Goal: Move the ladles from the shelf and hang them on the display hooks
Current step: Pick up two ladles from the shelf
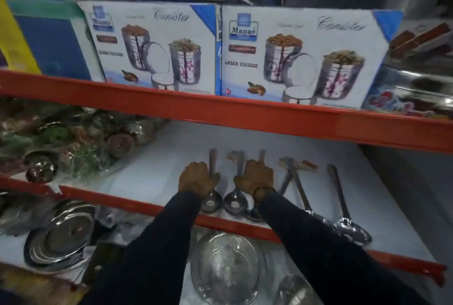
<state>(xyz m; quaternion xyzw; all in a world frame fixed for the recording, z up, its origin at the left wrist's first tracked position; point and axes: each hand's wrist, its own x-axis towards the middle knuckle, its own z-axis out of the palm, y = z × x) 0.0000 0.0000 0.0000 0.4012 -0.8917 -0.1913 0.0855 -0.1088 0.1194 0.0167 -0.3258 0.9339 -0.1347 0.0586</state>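
Several steel ladles lie on the white middle shelf (152, 177), handles pointing away from me. My left hand (197, 178) is closed around the handle of the leftmost ladle (210, 203). My right hand (255, 177) covers the handles of two ladles: one bowl (234, 203) shows beside the wrist, and the other bowl is mostly hidden under my sleeve. Further right lie two long ladles (300, 189) with perforated bowls (353, 230) near the shelf's front edge. No display hooks are in view.
Two white canister boxes (294, 57) stand on the shelf above, behind an orange rail (245, 111). Wrapped steel pots (61, 145) crowd the left of the ladle shelf. Below sit stacked steel plates (58, 238) and glass bowls (228, 265).
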